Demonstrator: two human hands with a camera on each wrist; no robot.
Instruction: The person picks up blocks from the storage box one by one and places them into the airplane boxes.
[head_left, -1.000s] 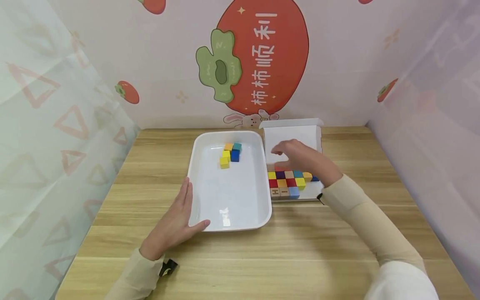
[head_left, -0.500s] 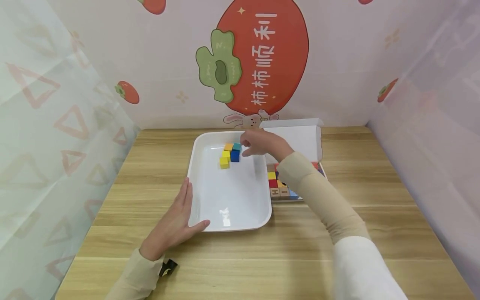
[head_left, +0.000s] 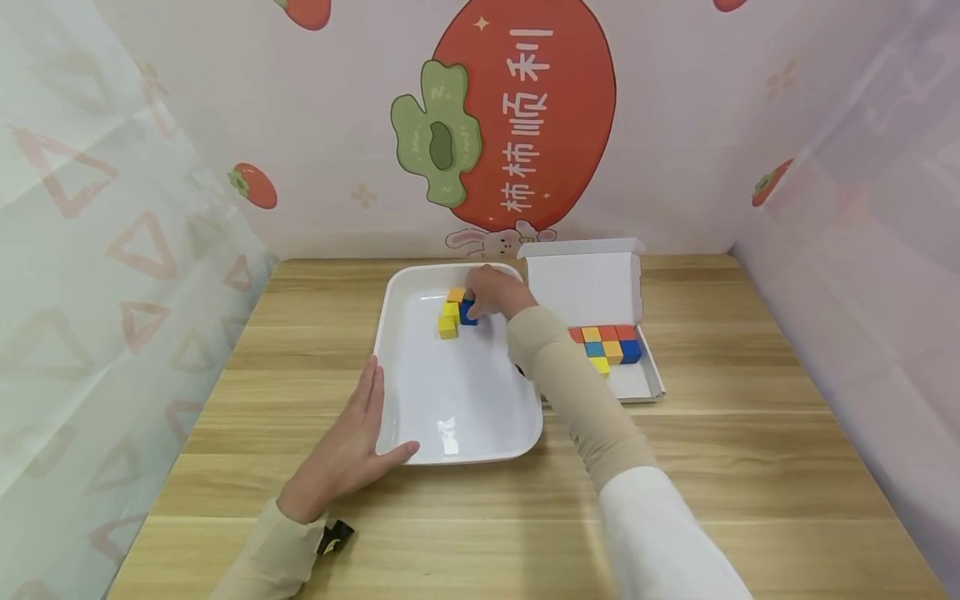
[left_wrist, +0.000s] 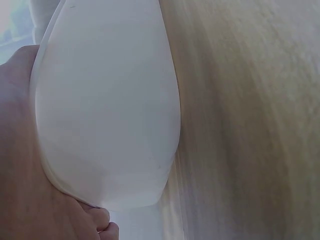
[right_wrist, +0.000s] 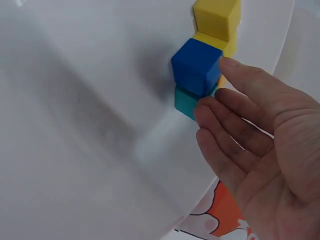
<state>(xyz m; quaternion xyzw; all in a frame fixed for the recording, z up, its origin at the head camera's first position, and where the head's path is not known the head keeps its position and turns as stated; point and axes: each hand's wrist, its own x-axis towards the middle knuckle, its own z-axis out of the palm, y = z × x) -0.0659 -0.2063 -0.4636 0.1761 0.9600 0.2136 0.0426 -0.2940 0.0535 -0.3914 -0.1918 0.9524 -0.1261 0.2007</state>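
A white tray (head_left: 457, 392) lies on the table, holding a blue cube (head_left: 467, 314), two yellow cubes (head_left: 447, 327), an orange cube (head_left: 456, 295) and a teal cube (right_wrist: 186, 102). With thumb and fingertips, my right hand (head_left: 497, 292) pinches the blue cube; whether it is off the tray floor I cannot tell. In the right wrist view the blue cube (right_wrist: 197, 65) overlaps the teal and a yellow cube. My left hand (head_left: 348, 442) rests against the tray's near left corner, thumb apart from the straight fingers. The tray's outer wall (left_wrist: 110, 100) fills much of the left wrist view.
Right of the tray stands a white box (head_left: 637, 383) with its lid (head_left: 581, 287) raised at the back. Several coloured cubes (head_left: 611, 351) sit in it, partly hidden by my right forearm. A printed curtain (head_left: 322, 108) hangs behind the table (head_left: 712, 483).
My right hand has moved left from above the box, over the tray's rim, and down to the blue cube. My left hand has stayed at the tray corner.
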